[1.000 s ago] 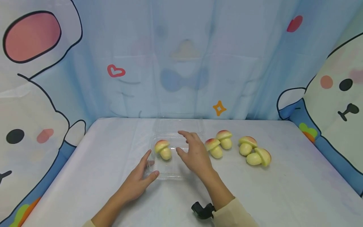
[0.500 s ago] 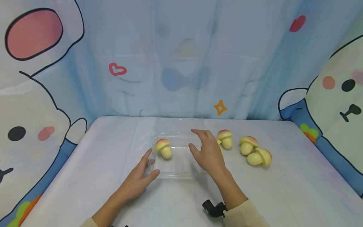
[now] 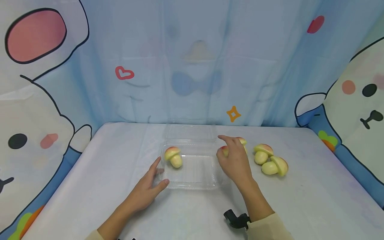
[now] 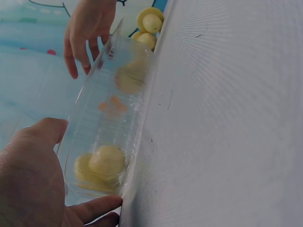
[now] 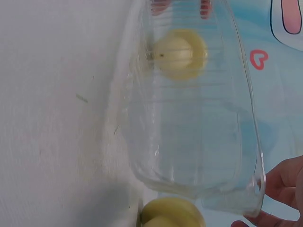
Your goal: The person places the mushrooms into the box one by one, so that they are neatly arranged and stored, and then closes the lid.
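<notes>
An open clear plastic box lies on the table with one yellow, red-tinted mushroom in its left part. At the box's left side rests my left hand, its thumb by the front corner and its fingers straight along the wall. My right hand hovers just right of the box, fingers loosely bent and pointing down. Beneath it are two similar mushrooms, one red-capped mushroom mostly covered and another mushroom partly showing behind. In the right wrist view a yellow mushroom sits by the box's end.
Farther right on the white table lie two more mushrooms, one upright mushroom touching a tipped mushroom. The box's clear lid stands folded back toward the blue curtain. A black device is strapped at my right wrist.
My right hand has moved right from above the box to over the two nearer mushrooms. The left hand, the box and the mushroom in it stay in place.
</notes>
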Motion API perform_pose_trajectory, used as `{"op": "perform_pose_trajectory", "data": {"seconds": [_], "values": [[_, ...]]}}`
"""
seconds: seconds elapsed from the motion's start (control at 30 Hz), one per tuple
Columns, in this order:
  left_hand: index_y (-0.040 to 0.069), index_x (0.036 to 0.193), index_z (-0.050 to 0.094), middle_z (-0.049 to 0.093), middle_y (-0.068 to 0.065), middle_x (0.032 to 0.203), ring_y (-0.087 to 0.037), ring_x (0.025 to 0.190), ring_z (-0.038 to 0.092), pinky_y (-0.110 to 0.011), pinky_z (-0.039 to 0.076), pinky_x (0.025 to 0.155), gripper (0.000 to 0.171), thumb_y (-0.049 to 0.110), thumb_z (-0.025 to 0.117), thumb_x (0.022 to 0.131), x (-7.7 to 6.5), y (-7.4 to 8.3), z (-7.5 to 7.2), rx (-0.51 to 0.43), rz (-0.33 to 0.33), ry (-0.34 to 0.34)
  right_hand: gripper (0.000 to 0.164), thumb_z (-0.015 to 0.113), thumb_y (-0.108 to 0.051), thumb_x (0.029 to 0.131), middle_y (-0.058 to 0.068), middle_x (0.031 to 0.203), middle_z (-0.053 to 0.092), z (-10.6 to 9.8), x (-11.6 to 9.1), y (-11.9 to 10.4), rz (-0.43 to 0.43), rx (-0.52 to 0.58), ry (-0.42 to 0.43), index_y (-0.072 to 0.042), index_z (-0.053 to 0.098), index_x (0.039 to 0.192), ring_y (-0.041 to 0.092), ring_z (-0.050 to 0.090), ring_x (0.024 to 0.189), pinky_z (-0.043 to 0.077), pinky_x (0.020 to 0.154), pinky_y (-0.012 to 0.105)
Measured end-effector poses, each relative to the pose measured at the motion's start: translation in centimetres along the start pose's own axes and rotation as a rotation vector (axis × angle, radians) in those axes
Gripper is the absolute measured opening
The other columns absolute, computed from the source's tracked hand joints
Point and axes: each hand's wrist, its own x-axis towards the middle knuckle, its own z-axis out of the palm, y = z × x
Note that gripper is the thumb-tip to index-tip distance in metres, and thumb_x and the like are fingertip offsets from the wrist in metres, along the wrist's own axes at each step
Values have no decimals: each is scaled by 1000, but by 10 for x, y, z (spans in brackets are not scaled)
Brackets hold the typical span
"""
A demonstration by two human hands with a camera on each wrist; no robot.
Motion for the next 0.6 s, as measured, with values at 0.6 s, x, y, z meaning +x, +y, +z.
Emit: {"op": "perform_pose_trajectory", "data": {"seconds": [0.6], "values": [[27, 168, 13, 53, -12, 154, -38, 151, 38, -65, 23, 123, 83, 42, 63, 103, 0, 0, 0, -9, -9, -8, 56, 55, -7, 89, 31, 146, 48, -13, 5, 31, 156, -70, -133, -3, 55, 144, 45, 56, 120, 48, 90, 56]]}}
